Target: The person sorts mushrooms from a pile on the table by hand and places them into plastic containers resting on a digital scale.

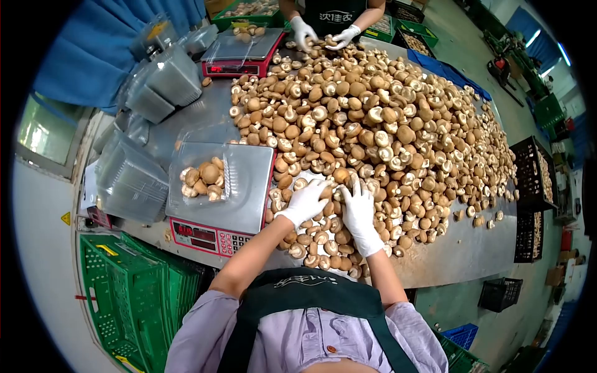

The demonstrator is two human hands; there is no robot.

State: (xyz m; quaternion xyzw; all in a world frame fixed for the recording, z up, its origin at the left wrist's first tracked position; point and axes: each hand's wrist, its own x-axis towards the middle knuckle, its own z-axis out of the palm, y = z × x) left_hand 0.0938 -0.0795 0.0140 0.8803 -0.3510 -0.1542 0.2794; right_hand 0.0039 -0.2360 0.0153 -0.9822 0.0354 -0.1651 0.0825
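Observation:
A big heap of brown-capped shiitake mushrooms covers much of the metal table. Both of my hands wear white gloves and reach into its near edge. My left hand has its thumb and forefinger around a mushroom. Just to its right, my right hand lies over the mushrooms with its fingers stretched forward and apart, touching caps. Left of my hands, a clear plastic tray with several mushrooms sits on a digital scale with a lit red display.
Stacked clear trays stand at the table's left side. Across the table, a co-worker's gloved hands handle mushrooms near a second scale. Green crates are at lower left; black crates stand beyond the table's right end.

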